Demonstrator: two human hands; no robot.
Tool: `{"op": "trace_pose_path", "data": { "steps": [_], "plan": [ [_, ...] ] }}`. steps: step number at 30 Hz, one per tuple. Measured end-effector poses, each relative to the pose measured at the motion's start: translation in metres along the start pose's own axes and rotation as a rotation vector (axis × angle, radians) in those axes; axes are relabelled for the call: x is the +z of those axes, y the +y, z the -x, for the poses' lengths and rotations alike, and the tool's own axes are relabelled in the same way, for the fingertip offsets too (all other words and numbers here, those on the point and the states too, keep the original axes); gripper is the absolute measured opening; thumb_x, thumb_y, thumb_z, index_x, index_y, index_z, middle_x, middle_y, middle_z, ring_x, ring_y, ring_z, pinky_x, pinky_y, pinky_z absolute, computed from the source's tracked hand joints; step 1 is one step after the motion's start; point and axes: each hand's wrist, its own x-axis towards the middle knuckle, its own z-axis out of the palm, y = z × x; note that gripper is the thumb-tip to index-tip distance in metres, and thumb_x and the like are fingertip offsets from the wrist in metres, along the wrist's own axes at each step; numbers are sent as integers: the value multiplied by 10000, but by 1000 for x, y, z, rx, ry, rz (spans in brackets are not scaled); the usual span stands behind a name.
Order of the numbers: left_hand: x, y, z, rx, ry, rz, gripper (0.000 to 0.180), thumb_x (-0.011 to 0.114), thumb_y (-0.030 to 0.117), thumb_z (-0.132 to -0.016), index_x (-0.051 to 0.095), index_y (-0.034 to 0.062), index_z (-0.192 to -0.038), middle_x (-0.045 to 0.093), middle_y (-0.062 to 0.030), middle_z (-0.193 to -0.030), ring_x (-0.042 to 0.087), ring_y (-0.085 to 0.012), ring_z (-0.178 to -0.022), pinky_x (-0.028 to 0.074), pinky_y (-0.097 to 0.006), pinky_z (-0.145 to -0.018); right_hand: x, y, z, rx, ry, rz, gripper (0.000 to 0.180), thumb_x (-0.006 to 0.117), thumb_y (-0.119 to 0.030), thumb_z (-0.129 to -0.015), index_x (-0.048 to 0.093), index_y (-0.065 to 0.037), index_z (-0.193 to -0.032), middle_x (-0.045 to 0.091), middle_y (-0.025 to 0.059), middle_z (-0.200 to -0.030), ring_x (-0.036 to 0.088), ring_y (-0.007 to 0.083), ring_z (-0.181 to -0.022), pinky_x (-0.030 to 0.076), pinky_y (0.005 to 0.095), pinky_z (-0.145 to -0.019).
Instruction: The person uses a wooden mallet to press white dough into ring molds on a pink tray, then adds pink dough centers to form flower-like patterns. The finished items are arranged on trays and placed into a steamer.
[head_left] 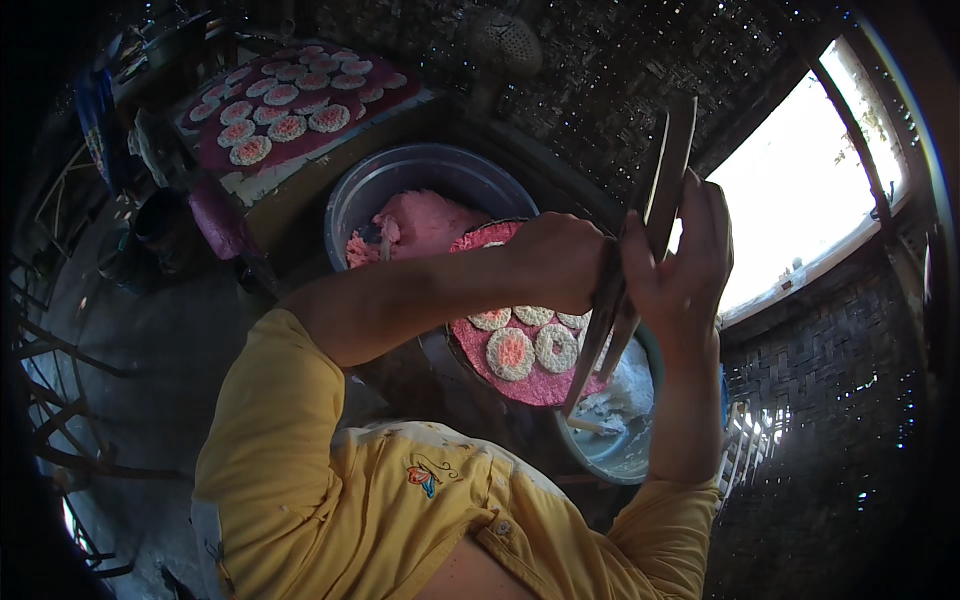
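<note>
1. Tool point(677, 160), built of long wooden bars, stands steeply tilted between your hands. Its upper end points far and right; its lower end points near and left.
2. Your left hand point(565, 262) reaches across from the left, forearm nearly level. It forms a fist against the left side of the wood. The fingers appear clamped on it, though their tips are hidden.
3. Your right hand point(690, 245) rises from the near right. Its fingers curl round the right side, thumb to the left, clamped on the bars.
4. Note the hold: hands set on opposite sides probably steady the bars and let you apply force from both directions.
5. Relative to the fingers, the middle of the wood lies within both grips. One end projects far past the right fingers; the other extends near, below the left fist. You cannot tell whether that end touches the pink sheet point(540, 388) or hangs above it.
6. The sheet bears lacy rounds point(510, 354), set side by side, likely to save space without stacking.
7. A blue basin point(345, 190) with a pink mass point(430, 222) sits far left of the sheet; a pale basin point(590, 460) with a white mass point(625, 390) sits near right. Both presumably stand there for easy reach.
</note>
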Motion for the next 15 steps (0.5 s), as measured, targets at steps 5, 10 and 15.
{"op": "trace_pose_path", "data": {
  "steps": [5, 10, 15],
  "plan": [
    [-46, 17, 40, 113, -365, 0, 282, 657, 264, -680, 662, 56, -870, 638, -175, -738, 649, -315, -734, 525, -389, -691, -35, -49, 14, -103, -198, -442, 479, 676, -31, -643, 441, 24, -1057, 555, 129, -815, 567, 269, -715, 458, 377, -643],
    [-86, 15, 94, 117, -270, -138, 168, 632, 223, -729, 632, 82, -820, 640, -95, -747, 655, -214, -705, 513, -350, -630, -36, -60, 26, 327, -207, -847, 493, 632, 56, -678, 369, -15, -1089, 547, 73, -737, 557, 112, -612, 474, 239, -520],
    [-119, -82, 152, -52, 50, 32, 322, 732, 278, -641, 644, 69, -870, 645, -113, -723, 653, -248, -679, 521, -326, -596, -39, -41, 12, 593, 104, -853, 421, 621, 6, -713, 419, -11, -1081, 548, 73, -757, 556, 127, -625, 473, 249, -520]
  ]
}}
